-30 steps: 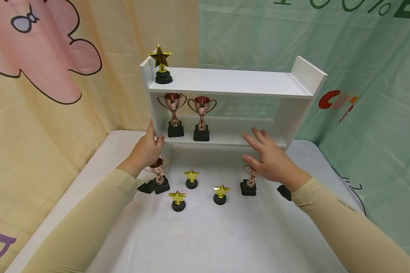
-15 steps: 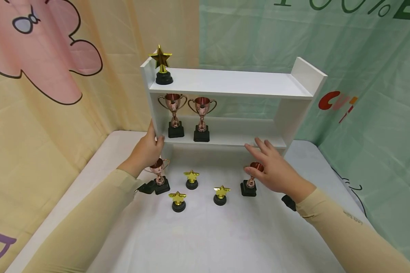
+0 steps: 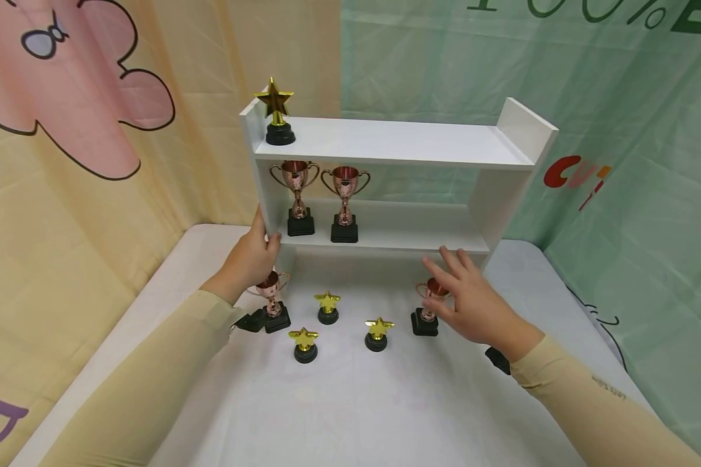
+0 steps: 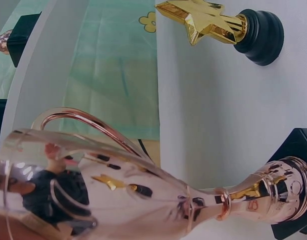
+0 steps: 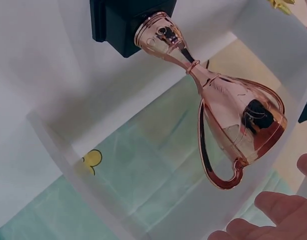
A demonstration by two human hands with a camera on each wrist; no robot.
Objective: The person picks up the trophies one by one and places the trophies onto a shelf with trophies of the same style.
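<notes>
My left hand (image 3: 248,259) holds the left side panel of a white shelf unit (image 3: 397,139), thumb at its front edge. Just below that hand stands a copper-coloured trophy cup (image 3: 274,312), large in the left wrist view. My right hand (image 3: 476,305) is spread beside a second copper trophy cup (image 3: 425,322), partly covering its bowl in the head view. In the right wrist view that cup (image 5: 228,105) shows whole bowl and handles, with the fingertips (image 5: 273,205) apart from it. Three small gold star trophies (image 3: 376,335) stand on the table between the two cups.
One gold star trophy (image 3: 275,107) stands at the left end of the shelf's top board. Two copper trophy cups (image 3: 344,201) share the middle board's left half. A white cloth covers the table (image 3: 350,415); printed curtains (image 3: 637,194) hang behind and at both sides.
My right hand has come down and slightly right, from in front of the middle board to beside the right trophy cup. The left hand keeps its hold on the shelf panel.
</notes>
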